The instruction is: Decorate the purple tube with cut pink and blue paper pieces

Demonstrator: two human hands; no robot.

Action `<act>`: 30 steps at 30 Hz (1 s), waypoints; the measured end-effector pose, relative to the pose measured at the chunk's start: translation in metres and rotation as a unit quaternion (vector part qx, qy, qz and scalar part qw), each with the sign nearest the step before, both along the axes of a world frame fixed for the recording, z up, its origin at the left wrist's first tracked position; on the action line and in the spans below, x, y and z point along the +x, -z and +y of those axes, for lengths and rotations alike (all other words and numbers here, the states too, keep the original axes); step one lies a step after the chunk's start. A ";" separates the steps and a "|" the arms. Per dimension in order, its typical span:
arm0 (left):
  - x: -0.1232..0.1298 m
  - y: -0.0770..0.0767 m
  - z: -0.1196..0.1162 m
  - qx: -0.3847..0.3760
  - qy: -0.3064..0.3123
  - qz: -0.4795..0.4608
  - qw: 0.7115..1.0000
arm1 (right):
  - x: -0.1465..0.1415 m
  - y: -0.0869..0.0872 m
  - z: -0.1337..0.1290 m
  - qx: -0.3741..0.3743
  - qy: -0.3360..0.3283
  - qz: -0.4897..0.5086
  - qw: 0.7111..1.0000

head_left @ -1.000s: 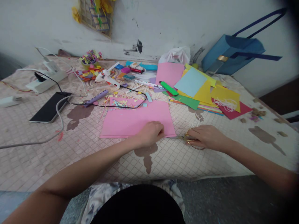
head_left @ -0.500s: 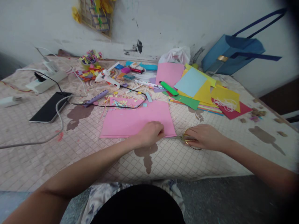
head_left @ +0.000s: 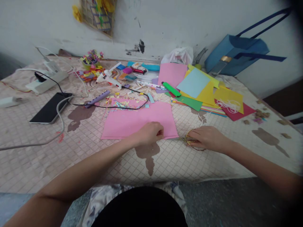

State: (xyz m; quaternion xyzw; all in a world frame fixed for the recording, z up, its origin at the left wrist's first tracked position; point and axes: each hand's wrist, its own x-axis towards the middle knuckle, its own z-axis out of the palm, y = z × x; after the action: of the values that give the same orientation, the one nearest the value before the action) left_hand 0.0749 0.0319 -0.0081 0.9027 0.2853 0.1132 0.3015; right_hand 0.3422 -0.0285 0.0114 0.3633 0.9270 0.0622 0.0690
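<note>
Lying flat toward the middle of the desk's (head_left: 213,167) near edge, the pink sheet (head_left: 132,122) sits directly under the left hand (head_left: 151,130) and spreads out beyond it on both sides. That hand is curled nearly closed at the sheet's near edge, right of its middle; from where I stand, I can't tell whether it pinches the paper or only presses it down.

Just past the sheet's near right corner is the right hand (head_left: 208,138), its fingers wrapped round the gold handles of the scissors (head_left: 183,139). The blades point left and lie along the sheet's near edge, the tips close to the left hand.

Scraps (head_left: 120,103) cover the sheet's far left part, with a black cord (head_left: 101,107) looping across them. Farther back, toward the desk's far edge, rests a glue gun (head_left: 111,80). Coloured paper (head_left: 208,94) is heaped beyond the right hand, and a blue bag (head_left: 233,56) leans at the desk's far right corner.
</note>
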 end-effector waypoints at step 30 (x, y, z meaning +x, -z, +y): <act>0.001 0.000 0.000 0.010 -0.002 0.007 1.000 | -0.009 -0.004 0.001 -0.005 -0.005 0.008 1.000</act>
State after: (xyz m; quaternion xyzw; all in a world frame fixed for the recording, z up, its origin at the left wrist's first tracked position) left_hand 0.0755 0.0321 -0.0084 0.9061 0.2876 0.1103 0.2901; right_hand 0.3337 -0.0280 0.0150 0.3589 0.9296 0.0554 0.0630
